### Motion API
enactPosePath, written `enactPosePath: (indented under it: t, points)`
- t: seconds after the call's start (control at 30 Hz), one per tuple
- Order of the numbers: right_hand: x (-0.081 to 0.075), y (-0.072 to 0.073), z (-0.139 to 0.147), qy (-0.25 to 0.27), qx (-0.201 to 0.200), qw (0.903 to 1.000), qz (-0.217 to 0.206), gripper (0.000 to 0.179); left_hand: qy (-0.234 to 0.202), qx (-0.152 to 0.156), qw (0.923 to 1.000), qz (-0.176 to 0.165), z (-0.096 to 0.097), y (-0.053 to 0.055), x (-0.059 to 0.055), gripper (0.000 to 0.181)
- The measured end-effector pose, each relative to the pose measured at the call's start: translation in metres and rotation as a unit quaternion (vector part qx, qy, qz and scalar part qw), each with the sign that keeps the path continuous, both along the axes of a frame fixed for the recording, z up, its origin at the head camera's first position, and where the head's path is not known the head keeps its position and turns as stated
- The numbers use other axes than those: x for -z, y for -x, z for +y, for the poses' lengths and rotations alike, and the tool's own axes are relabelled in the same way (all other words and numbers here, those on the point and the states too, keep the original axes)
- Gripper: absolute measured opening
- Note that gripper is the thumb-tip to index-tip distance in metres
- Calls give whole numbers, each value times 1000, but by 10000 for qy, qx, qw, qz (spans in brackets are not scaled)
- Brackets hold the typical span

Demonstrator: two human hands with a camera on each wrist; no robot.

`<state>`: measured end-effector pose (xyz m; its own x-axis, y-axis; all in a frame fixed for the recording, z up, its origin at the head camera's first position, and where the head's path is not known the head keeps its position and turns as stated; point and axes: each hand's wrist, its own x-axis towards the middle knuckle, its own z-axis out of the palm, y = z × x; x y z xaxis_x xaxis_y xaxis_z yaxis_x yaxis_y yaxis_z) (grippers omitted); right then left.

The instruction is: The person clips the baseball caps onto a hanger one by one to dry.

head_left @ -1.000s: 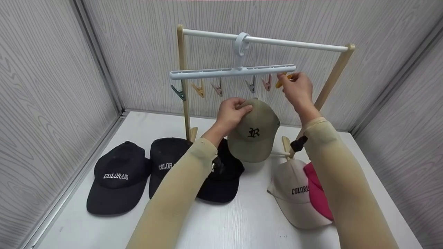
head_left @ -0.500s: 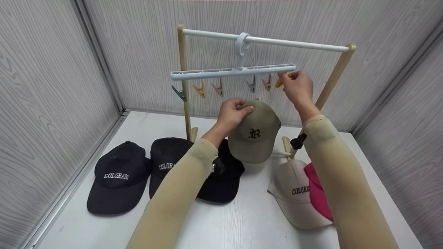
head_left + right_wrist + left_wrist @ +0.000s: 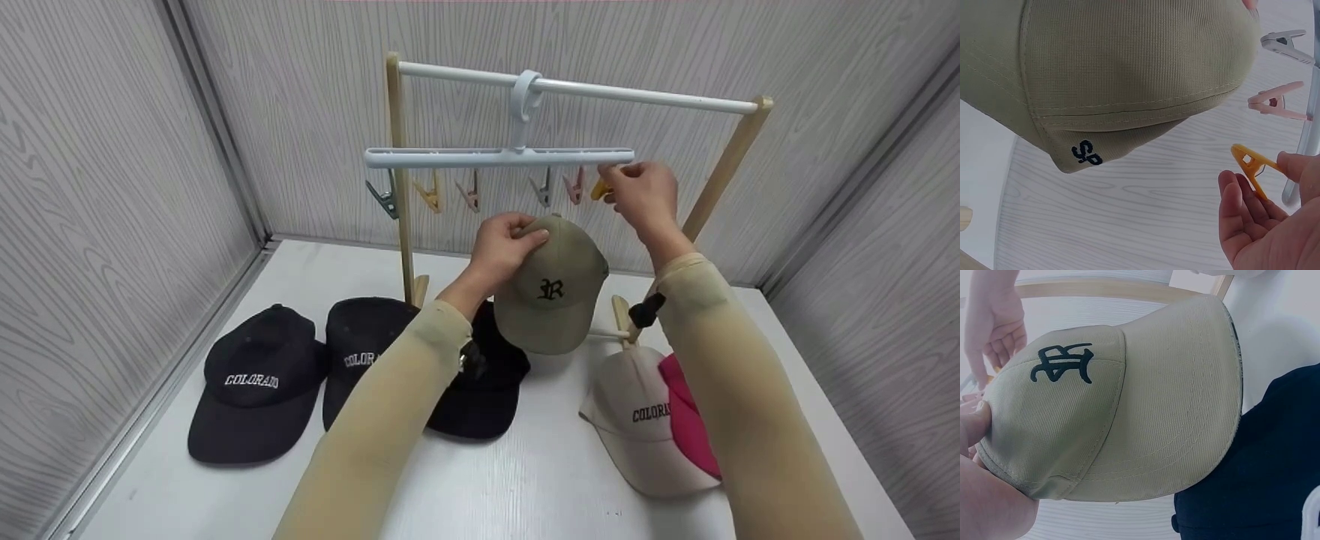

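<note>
An olive-green cap (image 3: 551,292) with a black letter on its front hangs in the air, brim down. My left hand (image 3: 502,251) pinches its crown, thumb on the front. Higher up on the right, my right hand (image 3: 641,196) pinches a yellow clip (image 3: 1252,166) between thumb and fingers. That clip is at the right end of a pale blue clip hanger (image 3: 499,157), which hooks over the rack's white bar (image 3: 637,94). In the right wrist view a pink clip (image 3: 1278,102) and a grey clip (image 3: 1292,46) hang beside it. The cap's top lies below the clips, apart from them.
A dark Colorado cap (image 3: 255,382) lies on the white table (image 3: 547,480) at left, with two more dark caps beside it. A beige cap (image 3: 634,427) and a pink cap (image 3: 686,420) lie at right. The rack's wooden posts (image 3: 720,169) stand behind.
The hanger's right end has dipped slightly and its left end shifted a little left. My right hand and the yellow clip have moved slightly down and left. The olive cap has barely moved.
</note>
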<state>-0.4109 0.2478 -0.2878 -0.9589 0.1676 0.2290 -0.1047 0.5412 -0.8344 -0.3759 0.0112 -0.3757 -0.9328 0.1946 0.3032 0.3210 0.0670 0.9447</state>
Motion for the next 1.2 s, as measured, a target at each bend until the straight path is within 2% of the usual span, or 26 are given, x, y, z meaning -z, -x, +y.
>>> enactPosePath:
  t: [0.3, 0.6, 0.9, 1.2]
  points:
    - [7, -2, -2, 42, -188, 9998, -34, 50, 67, -134, 9999, 23, 2, 0, 1, 25]
    - [14, -5, -5, 152, -346, 9993, -63, 44, -7, -60, 9999, 110, 3, 2, 4, 24]
    - [16, -10, -10, 764, -489, 9958, -125, 44, -30, -135, 9997, -179, 7, -1, 3, 26]
    - [17, -9, -16, 904, -492, 9947, -67, 39, 24, -212, 9990, -391, 10, 2, 2, 22]
